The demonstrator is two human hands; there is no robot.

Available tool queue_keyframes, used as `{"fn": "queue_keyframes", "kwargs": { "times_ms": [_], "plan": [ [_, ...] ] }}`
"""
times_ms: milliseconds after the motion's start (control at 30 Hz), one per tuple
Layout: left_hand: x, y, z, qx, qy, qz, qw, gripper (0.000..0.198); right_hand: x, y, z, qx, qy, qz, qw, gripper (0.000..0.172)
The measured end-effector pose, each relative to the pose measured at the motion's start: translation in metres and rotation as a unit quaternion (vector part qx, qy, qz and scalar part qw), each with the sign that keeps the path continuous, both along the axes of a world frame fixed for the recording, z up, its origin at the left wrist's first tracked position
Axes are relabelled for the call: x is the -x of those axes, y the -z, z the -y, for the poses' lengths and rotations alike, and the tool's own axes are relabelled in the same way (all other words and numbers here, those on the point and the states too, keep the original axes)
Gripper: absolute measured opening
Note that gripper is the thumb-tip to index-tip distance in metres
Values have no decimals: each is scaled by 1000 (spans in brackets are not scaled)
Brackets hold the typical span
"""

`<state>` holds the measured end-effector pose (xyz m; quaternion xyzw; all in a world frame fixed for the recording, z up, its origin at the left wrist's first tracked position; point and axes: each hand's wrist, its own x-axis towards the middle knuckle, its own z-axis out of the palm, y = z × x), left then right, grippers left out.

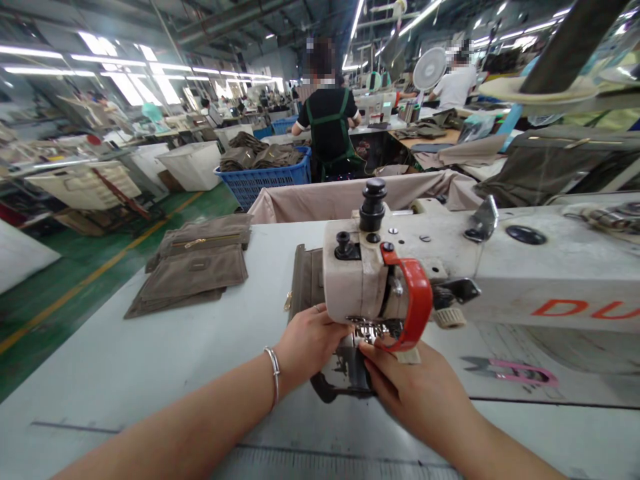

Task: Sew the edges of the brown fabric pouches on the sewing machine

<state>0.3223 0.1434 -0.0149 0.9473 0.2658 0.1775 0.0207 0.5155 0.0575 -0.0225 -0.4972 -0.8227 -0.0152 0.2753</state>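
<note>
A white sewing machine with a red guard stands over the table. Under its head lies a brown fabric piece with a gold zipper pull at its left edge. My left hand, a bracelet on its wrist, rests on the fabric just left of the needle area, fingers pressed together toward the presser foot. My right hand is just right of and below the needle area, its index finger reaching to the metal plate near the foot. Whatever lies under the fingertips is too small to make out.
Stacked brown pouches lie on the table's left part. Pink-handled snips lie right of my right hand. Beyond the table are a pink cloth-lined bin, a blue basket of brown pieces and a seated person.
</note>
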Motion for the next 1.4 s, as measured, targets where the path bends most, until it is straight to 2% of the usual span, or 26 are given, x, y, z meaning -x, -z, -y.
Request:
{"fn": "queue_keyframes", "kwargs": {
  "times_ms": [100, 200, 267, 333, 433, 533, 633, 800, 933, 1000, 1200, 1400],
  "plan": [
    [-1, -2, 0, 9, -12, -14, 1000, 12, 0, 0, 0, 16, -1, 4, 1000, 22],
    [1, -13, 9, 12, -32, -29, 999, 13, -3, 1, 0, 25, -7, -6, 1000, 21],
    [3, -23, 25, 35, -70, -41, 996, 13, -8, 1, 1, 34, -23, -19, 999, 20],
    [6, -34, 47, 101, -105, -55, 988, 19, -14, 1, 2, 56, -50, -25, 997, 24],
    [10, -44, 78, 205, -93, -63, 972, 32, -21, -1, 4, 89, -97, 0, 991, 39],
    [16, -45, 92, 221, -88, -46, 970, 52, -25, -2, 6, 90, -123, 20, 988, 43],
    [21, -40, 95, 208, -98, -32, 973, 70, -24, -3, 10, 75, -136, -2, 988, 32],
    [20, -25, 105, 156, -24, -16, 987, 42, -20, -1, 16, 40, -126, -35, 991, 29],
    [15, -14, 109, 62, 18, 14, 998, 38, -21, -1, 19, 39, -140, -22, 989, 36],
    [14, -10, 108, 40, 42, 14, 998, 38, -21, -1, 20, 41, -146, -8, 988, 39],
    [17, -9, 99, 64, 57, -2, 996, 35, -20, 7, 21, 28, -165, 2, 986, 34],
    [15, -17, 81, 118, 39, 11, 992, 35, -17, 9, 16, 5, -133, 5, 991, 38]
  ]
}}
